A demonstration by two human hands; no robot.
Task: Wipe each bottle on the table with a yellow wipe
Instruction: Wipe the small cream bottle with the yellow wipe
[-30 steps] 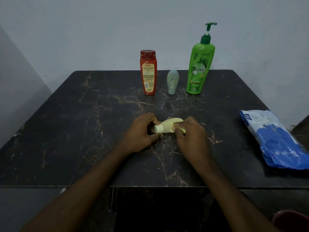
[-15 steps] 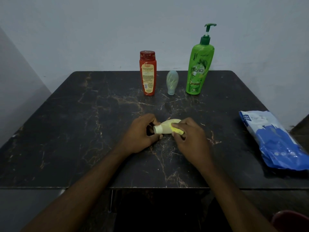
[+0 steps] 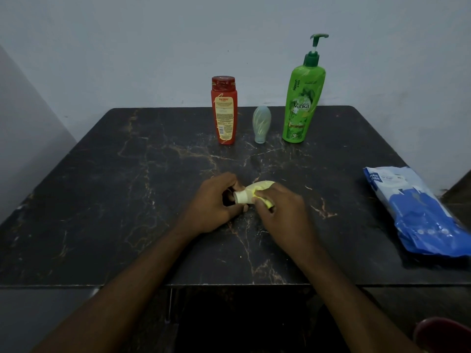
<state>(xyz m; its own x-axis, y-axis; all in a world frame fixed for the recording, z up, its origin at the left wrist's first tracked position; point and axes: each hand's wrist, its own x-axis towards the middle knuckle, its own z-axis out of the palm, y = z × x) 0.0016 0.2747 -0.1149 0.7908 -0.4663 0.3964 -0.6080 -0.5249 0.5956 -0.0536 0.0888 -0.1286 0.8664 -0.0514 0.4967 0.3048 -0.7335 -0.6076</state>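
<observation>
A small pale yellow bottle (image 3: pixel 244 196) lies on its side at the middle of the dark marble table (image 3: pixel 107 205). My left hand (image 3: pixel 214 202) grips its white cap end. My right hand (image 3: pixel 280 212) presses a yellow wipe (image 3: pixel 262 200) around the bottle's body, hiding most of it. At the back of the table stand a red bottle (image 3: pixel 224 110), a small grey-green tube (image 3: pixel 261 123) on its cap, and a tall green pump bottle (image 3: pixel 303 98).
A blue and white pack of wipes (image 3: pixel 418 212) lies at the table's right edge. A red rounded object (image 3: pixel 443 335) shows at the bottom right corner, below the table. A pale wall stands right behind the table.
My right hand has slid the yellow wipe along the small bottle toward its cap. My left hand has kept its hold.
</observation>
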